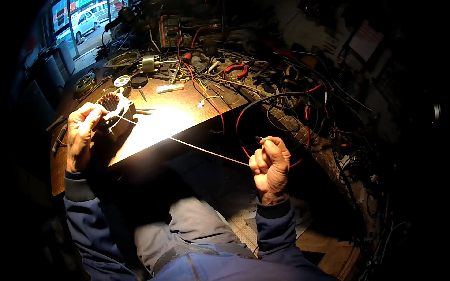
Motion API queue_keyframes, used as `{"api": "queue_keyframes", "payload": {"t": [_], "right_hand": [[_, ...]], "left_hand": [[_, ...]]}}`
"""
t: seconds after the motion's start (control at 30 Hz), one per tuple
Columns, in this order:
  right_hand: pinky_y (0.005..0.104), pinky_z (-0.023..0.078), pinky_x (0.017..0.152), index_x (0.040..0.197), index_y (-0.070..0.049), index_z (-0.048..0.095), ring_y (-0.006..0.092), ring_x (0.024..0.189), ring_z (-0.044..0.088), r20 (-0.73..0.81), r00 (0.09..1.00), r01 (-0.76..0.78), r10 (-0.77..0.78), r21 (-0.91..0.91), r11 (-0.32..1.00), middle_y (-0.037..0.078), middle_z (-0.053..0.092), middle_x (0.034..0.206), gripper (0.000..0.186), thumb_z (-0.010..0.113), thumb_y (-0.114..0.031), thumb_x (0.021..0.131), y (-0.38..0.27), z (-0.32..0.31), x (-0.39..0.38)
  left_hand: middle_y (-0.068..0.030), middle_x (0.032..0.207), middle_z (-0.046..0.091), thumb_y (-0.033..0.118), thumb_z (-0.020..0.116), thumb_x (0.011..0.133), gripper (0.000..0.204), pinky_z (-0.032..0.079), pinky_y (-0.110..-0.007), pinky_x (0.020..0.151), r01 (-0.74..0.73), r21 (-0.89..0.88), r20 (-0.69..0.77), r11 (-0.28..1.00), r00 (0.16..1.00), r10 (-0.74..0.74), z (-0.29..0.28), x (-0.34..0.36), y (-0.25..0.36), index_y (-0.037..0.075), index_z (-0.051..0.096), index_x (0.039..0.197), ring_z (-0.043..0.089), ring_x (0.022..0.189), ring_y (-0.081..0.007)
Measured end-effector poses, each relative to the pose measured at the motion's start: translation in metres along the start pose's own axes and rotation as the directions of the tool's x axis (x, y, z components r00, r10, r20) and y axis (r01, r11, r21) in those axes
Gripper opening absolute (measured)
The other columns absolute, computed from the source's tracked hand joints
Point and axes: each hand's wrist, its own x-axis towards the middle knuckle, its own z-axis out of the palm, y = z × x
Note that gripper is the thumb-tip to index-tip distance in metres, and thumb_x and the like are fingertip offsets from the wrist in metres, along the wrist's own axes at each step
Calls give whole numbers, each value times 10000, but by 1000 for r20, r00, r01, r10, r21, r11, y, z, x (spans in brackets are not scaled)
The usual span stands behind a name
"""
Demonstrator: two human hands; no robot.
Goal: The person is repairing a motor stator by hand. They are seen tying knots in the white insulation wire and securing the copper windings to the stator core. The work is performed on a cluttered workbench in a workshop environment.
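A motor stator (123,110) with copper windings and pale lacing stands on the lit wooden bench, to the left. My left hand (82,133) is closed at its near left edge, thumb and fingertips pinched together; what lies between them is hidden. A thin white cord (210,151) stretches from the stator across the bench's front edge to my right hand (272,168). That hand is closed round the cord's end, raised in front of the bench. A small dark tip (258,139) shows at its thumb and forefinger, too small to name.
Behind the stator lie a rotor with a shaft (151,63), a spool (122,81), a black round cap (139,80) and a white tube (170,88). Red-handled pliers (237,70), a multimeter (170,31) and tangled wires crowd the back. Looped red and black leads (240,122) hang beside my right hand.
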Motion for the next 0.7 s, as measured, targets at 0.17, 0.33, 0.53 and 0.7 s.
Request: {"api": "queue_keyframes", "payload": {"t": [0.17, 0.33, 0.53, 0.7], "right_hand": [[255, 297, 427, 1055, 17, 715, 51, 423, 312, -11, 998, -59, 58, -77, 995, -32, 489, 588, 104, 653, -63, 1030, 6, 9, -1], [248, 314, 446, 997, 14, 690, 57, 446, 327, -9, 999, -32, 31, -64, 997, -25, 449, 579, 103, 622, -62, 1014, 7, -14, 8], [229, 303, 452, 1004, 24, 729, 38, 463, 375, -37, 998, -57, 51, -171, 984, -16, 545, 632, 58, 688, -9, 981, 18, -10, 12], [214, 333, 479, 1015, 31, 745, 23, 512, 434, -30, 997, -77, 71, -387, 919, -37, 592, 685, 70, 710, -3, 966, 37, 3, 23]], "left_hand": [[5, 821, 687, 149, 627, 1040, 194, 447, -225, 721, -17, -14, -27, 1000, 1000, 16, -7, -6, -1, 8, 719, 945, 579, 741, -53], [-2, 820, 688, 157, 629, 1041, 200, 450, -226, 726, -10, -48, -16, 999, 1000, 9, -11, -5, 0, 13, 718, 935, 586, 745, -54], [-2, 818, 680, 189, 602, 1054, 222, 459, -229, 739, 31, -1, -21, 1000, 999, -31, -6, -2, -1, 22, 690, 937, 591, 756, -53], [9, 822, 666, 165, 603, 1041, 201, 440, -226, 739, 35, -29, -38, 999, 999, -36, -8, -7, -4, 22, 690, 930, 573, 766, -49]]}}
